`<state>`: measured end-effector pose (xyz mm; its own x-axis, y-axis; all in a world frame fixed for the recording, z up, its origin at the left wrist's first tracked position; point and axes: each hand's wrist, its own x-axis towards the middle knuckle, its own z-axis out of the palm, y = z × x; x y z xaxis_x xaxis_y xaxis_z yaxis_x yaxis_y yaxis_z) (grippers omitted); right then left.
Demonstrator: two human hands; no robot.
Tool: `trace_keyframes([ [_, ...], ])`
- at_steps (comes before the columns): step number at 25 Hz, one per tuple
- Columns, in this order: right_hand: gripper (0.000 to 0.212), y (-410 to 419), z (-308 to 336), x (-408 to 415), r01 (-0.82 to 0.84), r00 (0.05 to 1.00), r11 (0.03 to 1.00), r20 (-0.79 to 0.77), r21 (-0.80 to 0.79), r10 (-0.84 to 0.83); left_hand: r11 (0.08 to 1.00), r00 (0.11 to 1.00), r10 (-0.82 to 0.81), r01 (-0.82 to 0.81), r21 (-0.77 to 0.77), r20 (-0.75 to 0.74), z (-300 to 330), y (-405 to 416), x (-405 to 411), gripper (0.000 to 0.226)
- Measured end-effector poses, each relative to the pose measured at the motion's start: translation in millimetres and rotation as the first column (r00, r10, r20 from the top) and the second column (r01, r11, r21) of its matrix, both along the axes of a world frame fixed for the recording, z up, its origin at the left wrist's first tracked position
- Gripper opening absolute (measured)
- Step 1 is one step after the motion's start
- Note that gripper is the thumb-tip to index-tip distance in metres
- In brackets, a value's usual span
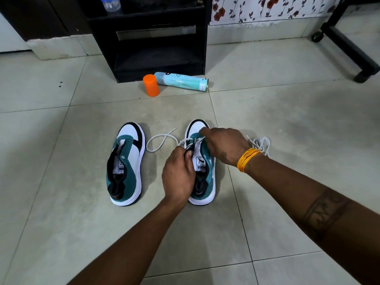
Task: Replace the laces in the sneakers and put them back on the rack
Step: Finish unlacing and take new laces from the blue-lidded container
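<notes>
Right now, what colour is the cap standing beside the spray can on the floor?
Orange. The cap stands just left of the light blue spray can, seen best in the head view.

Teal-white sneakers [125, 165], orange cap [151, 85]

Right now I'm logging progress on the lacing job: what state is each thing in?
Left sneaker: unlaced, upright on floor.
Right sneaker: partly laced.
White lace: end loose on floor.
Left hand: pinching the shoe's edge.
Right hand: gripping lace.
Spray can: lying down, uncapped.
Orange cap: standing apart.
</notes>
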<state>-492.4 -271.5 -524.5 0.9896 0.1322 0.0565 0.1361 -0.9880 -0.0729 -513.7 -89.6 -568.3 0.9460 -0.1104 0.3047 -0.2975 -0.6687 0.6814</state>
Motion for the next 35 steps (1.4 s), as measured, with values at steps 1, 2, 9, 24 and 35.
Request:
trace_keyframes([
  [1,0.031,5,-2,1,-0.027,1.0,0.999,-0.003,-0.044,0.027,1.0,1.0,0.004,-0.004,-0.001,-0.009,0,-1,0,0.027],
  [2,0.028,6,-2,2,-0.006,1.0,0.998,0.003,-0.068,0.007,1.0,1.0,0.009,-0.009,-0.003,-0.019,0,-1,0,0.028],
  [9,0.023,-23,-1,2,0.411,0.904,0.878,0.01,0.245,-0.427,1.0,1.0,0.011,-0.012,-0.013,-0.012,-3,-1,0,0.017],
  [24,0.03,-2,-6,-1,0.234,0.961,0.878,0.036,0.418,-0.274,1.0,1.0,-0.002,0.002,-0.007,0.015,-2,-2,-2,0.035],
  [35,0.029,-18,-12,-5,0.397,0.9,0.837,0.019,0.376,-0.436,1.0,1.0,0.005,-0.006,0.005,0.002,-3,-1,-1,0.038],
])
